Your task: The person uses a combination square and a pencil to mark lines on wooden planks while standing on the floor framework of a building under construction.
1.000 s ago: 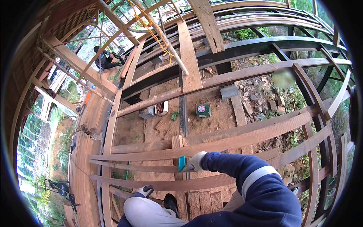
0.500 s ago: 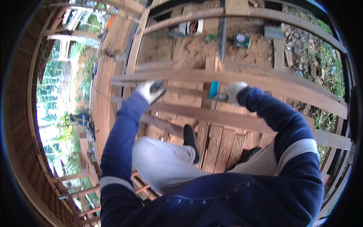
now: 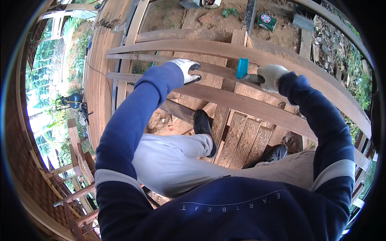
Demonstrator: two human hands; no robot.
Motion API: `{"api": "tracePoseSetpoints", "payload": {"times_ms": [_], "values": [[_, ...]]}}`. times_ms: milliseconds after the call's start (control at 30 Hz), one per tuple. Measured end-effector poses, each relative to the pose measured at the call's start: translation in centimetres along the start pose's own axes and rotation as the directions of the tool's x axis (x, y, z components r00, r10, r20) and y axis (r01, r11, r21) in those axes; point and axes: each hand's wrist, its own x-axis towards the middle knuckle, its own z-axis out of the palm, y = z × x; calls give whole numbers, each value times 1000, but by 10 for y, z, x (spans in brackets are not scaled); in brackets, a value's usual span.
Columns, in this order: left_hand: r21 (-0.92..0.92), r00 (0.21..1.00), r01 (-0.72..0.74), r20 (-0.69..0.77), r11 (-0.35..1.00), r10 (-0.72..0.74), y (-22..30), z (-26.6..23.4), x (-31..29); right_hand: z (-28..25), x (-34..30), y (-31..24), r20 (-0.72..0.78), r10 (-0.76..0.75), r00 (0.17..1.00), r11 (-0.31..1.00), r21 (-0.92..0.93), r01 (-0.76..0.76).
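My right hand (image 3: 273,77), in a pale work glove, is closed round the short handle of a tool with a flat teal head (image 3: 242,68); its exact kind I cannot make out. The head rests at or just above a narrow middle board (image 3: 217,71). Over the same board, farther left, my left hand (image 3: 187,71) wears a white glove with dark fingertips. Its thumb and fingers are curved and apart, with nothing seen between them. A wide board (image 3: 189,45) runs beyond both hands, and another board (image 3: 245,104) lies nearer to me.
Below the boards, my feet in dark shoes (image 3: 202,122) stand by wooden slats (image 3: 237,140). A post (image 3: 229,86) crosses beneath the boards. Stacked timber (image 3: 105,52) lies at the left. A green tin (image 3: 267,21) sits on the dirt beyond, with rubble (image 3: 337,56) to the right.
The view has shifted, and the far ground sits higher in the picture. My left hand has come right along the boards, its fingers now visibly apart. The right hand still holds the teal-headed tool.
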Motion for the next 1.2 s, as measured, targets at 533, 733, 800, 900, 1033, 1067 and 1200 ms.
{"api": "tracePoseSetpoints", "payload": {"times_ms": [533,733,800,900,1033,1067,1200], "values": [[211,892,-334,385,919,236,-53,54,160,-3,-147,45,-301,481,823,873,248,-420],[31,798,-390,510,921,321,-39,63,193,28,-196,22,-298,582,756,810,284,-512],[-46,801,-372,488,927,346,-53,76,203,22,-196,1,-286,599,748,799,281,-532],[-76,809,-395,444,915,386,-77,98,213,25,-194,-18,-280,630,724,772,324,-547],[-116,852,-407,310,906,422,-48,101,198,37,-212,-27,-234,672,702,736,311,-601],[-116,877,-382,266,917,400,-50,99,190,38,-210,-29,-243,657,713,750,307,-586],[-103,894,-372,226,922,386,-63,102,187,34,-195,-33,-243,612,753,789,252,-560]]}}
